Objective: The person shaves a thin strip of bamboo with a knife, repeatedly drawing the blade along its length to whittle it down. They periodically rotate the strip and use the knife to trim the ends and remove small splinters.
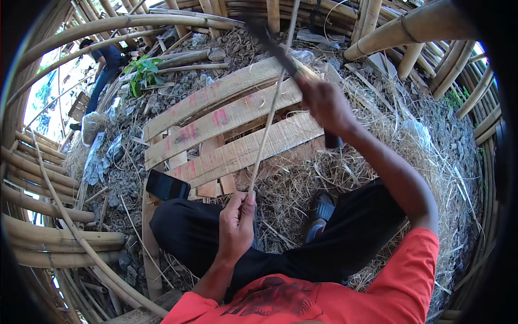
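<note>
My left hand point(236, 229) is closed around the lower end of a long, thin bamboo strip point(268, 123), thumb and fingers pinching it in front of my lap. The strip slants up and away, past the top edge of the view. Raised on the right, my right hand point(326, 105) grips a machete point(271, 47) by its handle. Its dark blade points up and left, overlapping the strip in this view and a little blurred. The handle's black butt shows below my fist.
Before me lies a pallet of wooden slats point(237, 157) with pink markings. A phone point(167, 185) rests at its left corner. Shavings point(291, 191) litter the ground. Bamboo poles point(415, 29) surround the spot, one jutting in at upper right. Another person point(108, 63) is at far left.
</note>
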### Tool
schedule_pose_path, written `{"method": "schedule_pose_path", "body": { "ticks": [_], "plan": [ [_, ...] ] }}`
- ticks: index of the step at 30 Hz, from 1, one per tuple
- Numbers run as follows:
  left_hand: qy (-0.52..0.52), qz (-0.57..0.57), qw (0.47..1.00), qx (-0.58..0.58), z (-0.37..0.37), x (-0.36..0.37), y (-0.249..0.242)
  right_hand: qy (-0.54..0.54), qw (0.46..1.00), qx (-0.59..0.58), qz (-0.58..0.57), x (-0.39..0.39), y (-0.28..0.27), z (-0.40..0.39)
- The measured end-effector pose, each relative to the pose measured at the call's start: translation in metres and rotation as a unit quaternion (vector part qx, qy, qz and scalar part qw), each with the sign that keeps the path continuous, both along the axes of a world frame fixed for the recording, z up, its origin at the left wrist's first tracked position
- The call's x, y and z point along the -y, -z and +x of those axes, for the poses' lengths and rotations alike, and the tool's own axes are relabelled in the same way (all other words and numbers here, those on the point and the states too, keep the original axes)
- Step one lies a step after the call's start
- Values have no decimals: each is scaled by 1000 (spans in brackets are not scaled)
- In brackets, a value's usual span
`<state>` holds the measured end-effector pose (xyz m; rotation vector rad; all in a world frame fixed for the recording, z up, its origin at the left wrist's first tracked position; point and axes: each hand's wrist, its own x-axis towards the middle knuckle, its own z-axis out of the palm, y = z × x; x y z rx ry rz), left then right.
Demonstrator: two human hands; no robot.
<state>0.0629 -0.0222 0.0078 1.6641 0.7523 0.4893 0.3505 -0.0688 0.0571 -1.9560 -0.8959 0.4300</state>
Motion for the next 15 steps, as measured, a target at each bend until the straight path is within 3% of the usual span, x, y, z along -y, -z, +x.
{"method": "schedule_pose_path", "body": {
  "ticks": [2,3,7,10,12,15],
  "plan": [
    [-5,-21,1000,6,5,0,1,-184,974,128,33,1,28,-18],
    [-7,-27,1000,4,4,-3,8,-205,967,147,17,6,24,-21],
    [11,-31,999,17,2,-3,10,-1,995,-101,-6,4,-14,-14],
    [2,-81,996,20,12,-2,8,-282,952,120,-14,12,28,-34],
    [4,-101,994,40,15,-3,10,-328,912,246,18,13,14,-50],
    [2,-112,992,52,13,-2,6,-291,903,317,17,18,-5,-63]
  ]
}}
